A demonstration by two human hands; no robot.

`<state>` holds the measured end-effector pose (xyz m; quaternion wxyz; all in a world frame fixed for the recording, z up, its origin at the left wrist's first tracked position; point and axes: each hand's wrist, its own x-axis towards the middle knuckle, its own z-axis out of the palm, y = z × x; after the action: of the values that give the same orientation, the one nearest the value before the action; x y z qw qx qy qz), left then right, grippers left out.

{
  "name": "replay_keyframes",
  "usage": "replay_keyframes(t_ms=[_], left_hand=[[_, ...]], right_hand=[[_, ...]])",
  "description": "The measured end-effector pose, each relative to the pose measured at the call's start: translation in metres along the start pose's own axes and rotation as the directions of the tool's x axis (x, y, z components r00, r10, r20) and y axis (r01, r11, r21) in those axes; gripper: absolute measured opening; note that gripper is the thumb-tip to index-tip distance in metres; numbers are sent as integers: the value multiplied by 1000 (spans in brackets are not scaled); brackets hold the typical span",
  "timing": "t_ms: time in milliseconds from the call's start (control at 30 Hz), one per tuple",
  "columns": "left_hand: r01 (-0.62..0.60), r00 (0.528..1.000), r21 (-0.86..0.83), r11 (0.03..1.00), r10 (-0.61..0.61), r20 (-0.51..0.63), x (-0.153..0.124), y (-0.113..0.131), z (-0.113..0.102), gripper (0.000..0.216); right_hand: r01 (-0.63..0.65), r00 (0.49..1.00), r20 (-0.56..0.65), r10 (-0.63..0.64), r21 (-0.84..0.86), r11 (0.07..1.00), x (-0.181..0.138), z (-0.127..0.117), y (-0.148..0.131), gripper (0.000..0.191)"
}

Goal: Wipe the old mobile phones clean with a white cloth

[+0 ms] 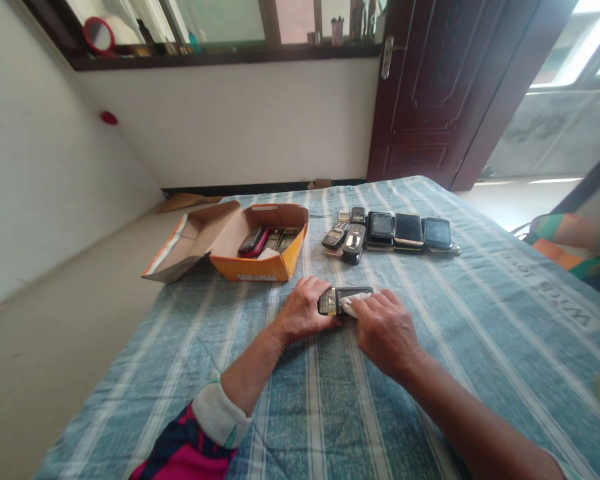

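Knit-cuffed pink sleeve [190,447], then our left hand [305,310] gripping a slim phone [336,300], lying crosswise, keypad end leftward, on striped quilt [455,320]; right hand [387,330] clamps white cloth [353,305] against it.

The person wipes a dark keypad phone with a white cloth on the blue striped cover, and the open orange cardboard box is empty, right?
Not empty: the head view shows the open orange cardboard box holding several phones. The rest stands: the right hand presses the white cloth on the dark keypad phone, held by the left hand.
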<state>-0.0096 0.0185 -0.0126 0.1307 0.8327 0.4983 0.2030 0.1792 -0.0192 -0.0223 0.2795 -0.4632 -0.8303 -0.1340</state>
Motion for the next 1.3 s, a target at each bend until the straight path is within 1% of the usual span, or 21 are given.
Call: replay_keyframes(t_ms=[200,400,500,667,767,900,1033,1167,1233,1300], left_hand=[[8,1000,25,1000,-7,-25,0,3,1,45],[-22,998,24,999,23,-52,-1,0,6,37],[-27,998,27,999,29,-60,-1,-1,7,33],[-18,998,71,997,21,-52,0,0,8,41],[-43,998,103,994,47,-38,1,1,9,37],[-70,997,141,988,74,-19,0,3,10,33],[-53,999,165,985,52,7,1,6,9,34],[-37,999,186,982,35,13,2,8,8,38],[-32,999,186,982,31,8,3,7,9,38],[-31,999,177,984,32,-5,3,6,10,35]], right_hand=[[0,1000,-21,0,35,999,0,6,3,19],[37,999,-15,-35,79,996,-5,8,-8,23],[53,999,-12,-52,100,994,-5,10,-9,24],[26,1000,-1,-26,71,997,-2,11,3,25],[12,1000,2,-12,62,998,-3,13,4,24],[50,999,-2,-50,76,996,-4,15,-1,24],[50,999,8,-51,72,996,-2,15,6,24],[-5,1000,13,5,32,999,-1,17,15,25],[-12,1000,11,12,33,999,-2,18,15,24],[16,1000,0,-16,51,999,-2,19,11,24]])
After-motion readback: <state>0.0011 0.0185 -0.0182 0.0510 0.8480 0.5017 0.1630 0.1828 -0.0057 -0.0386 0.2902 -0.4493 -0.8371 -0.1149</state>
